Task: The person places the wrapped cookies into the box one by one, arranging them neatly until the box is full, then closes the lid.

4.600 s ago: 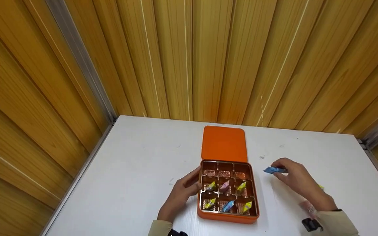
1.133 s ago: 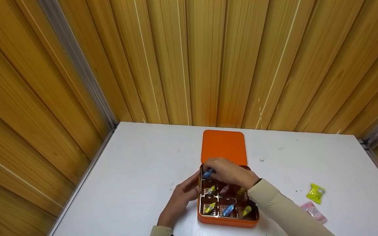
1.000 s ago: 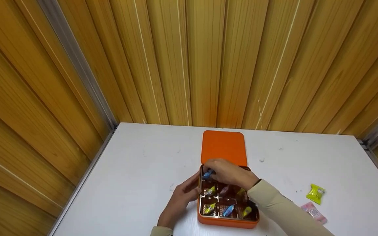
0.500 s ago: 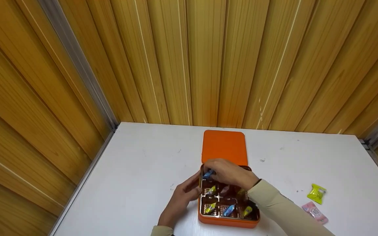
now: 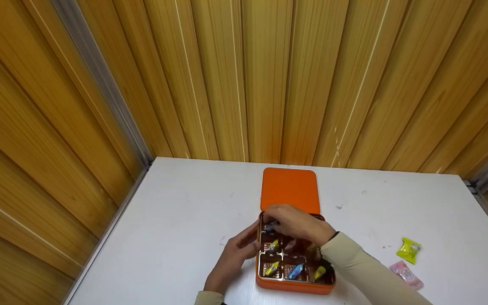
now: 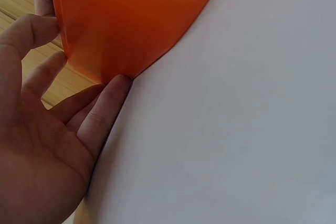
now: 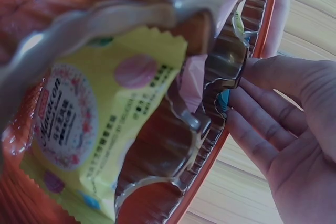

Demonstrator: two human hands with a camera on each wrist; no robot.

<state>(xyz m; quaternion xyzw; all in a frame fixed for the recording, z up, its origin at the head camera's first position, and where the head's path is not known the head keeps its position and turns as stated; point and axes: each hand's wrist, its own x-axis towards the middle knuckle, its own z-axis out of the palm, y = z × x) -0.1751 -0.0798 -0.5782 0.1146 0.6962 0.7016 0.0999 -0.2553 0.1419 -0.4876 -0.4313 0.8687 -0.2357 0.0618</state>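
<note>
An orange tin (image 5: 295,286) with a brown divided tray stands on the white table. My left hand (image 5: 235,256) lies along its left side; in the left wrist view the extended fingers (image 6: 107,111) touch the orange wall. My right hand (image 5: 297,222) reaches into the far-left compartment, fingertips on a blue wrapped candy (image 5: 270,227), mostly hidden by the hand. A bit of blue wrapper (image 7: 224,99) shows at the fingertips in the right wrist view. Other compartments hold yellow candies (image 5: 272,269), a pink candy (image 5: 289,245) and another blue candy (image 5: 295,271).
The orange lid (image 5: 290,190) lies open behind the tin. On the table to the right are a yellow packet (image 5: 408,250) and a pink packet (image 5: 406,275). Wood-patterned panels (image 5: 261,84) rise behind the table's far edge.
My right hand brought the blue candy from right of the tin over to the far-left compartment. In the last half second the candy has sunk lower there. The left hand stays put.
</note>
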